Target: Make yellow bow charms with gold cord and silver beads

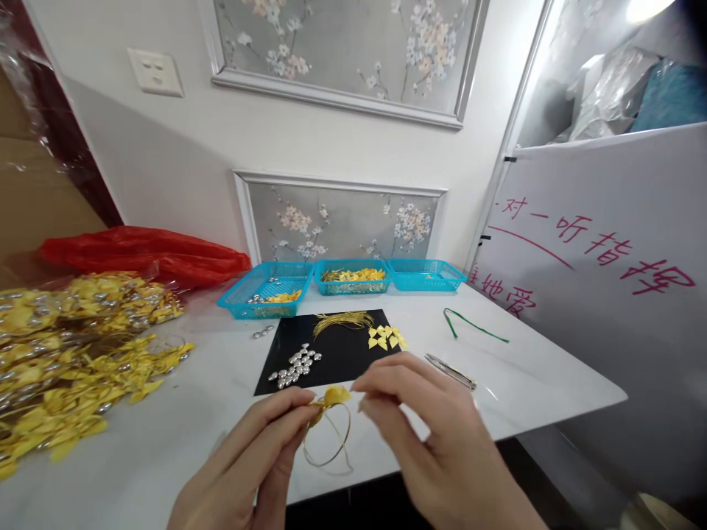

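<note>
My left hand (259, 434) pinches a yellow ribbon flower (336, 396) between thumb and fingers, above the table's front edge. From it hangs a loop of thin gold cord (349, 430), with part of the cord hidden behind my fingertips. My right hand (425, 427) is just to the right of the flower, thumb and forefinger slightly apart, with nothing visible between them. Beyond both hands lies a black mat (331, 361). On it are silver beads (298, 364), a bundle of gold cords (345, 321) and small yellow bow-shaped pieces (385, 337).
Tweezers (450, 370) and a green tie (475, 327) lie right of the mat. Blue baskets stand along the wall: left (265, 309), middle (353, 287), right (425, 280). Finished-looking yellow strands (82, 361) pile up at left beside a red bag (143, 254).
</note>
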{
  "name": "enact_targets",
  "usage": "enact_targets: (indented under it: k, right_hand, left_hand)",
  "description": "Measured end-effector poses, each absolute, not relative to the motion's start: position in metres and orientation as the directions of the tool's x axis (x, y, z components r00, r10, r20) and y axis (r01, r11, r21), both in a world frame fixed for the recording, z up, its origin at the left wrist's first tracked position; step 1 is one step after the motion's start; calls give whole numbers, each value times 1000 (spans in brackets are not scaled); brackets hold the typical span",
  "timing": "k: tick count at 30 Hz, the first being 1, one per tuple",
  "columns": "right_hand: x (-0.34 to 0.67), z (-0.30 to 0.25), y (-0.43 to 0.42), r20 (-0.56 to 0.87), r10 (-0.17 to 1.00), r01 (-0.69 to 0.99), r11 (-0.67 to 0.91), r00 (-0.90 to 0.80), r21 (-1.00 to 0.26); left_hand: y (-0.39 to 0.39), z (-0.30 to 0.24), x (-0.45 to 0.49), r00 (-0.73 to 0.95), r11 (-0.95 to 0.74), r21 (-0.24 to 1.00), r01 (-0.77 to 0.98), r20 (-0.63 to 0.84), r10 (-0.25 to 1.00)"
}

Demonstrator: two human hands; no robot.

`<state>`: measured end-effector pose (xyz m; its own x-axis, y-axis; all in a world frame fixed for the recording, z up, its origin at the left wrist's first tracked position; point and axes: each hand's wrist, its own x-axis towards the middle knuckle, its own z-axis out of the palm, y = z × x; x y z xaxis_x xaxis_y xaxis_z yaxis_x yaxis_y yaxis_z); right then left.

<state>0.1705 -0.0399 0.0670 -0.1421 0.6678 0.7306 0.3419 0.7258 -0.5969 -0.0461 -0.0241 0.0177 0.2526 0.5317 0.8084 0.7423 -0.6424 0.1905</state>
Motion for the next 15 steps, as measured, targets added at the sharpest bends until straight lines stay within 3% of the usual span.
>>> enact_targets:
  k: [5, 11, 15]
  right_hand:
    - [148, 54, -27, 648, 733, 345, 675, -208, -652]
    - [152, 51, -29, 615, 750, 356, 659, -242, -663]
    - [162, 47, -31, 630, 773, 340, 612, -70, -714]
  left_hand:
    - [-25, 17, -46, 320, -679, 135, 722, 804, 501]
    - [-24, 18, -37, 288, -679, 219, 701, 784, 550]
    - [-23, 25, -35, 165, -645, 347, 681, 785, 596]
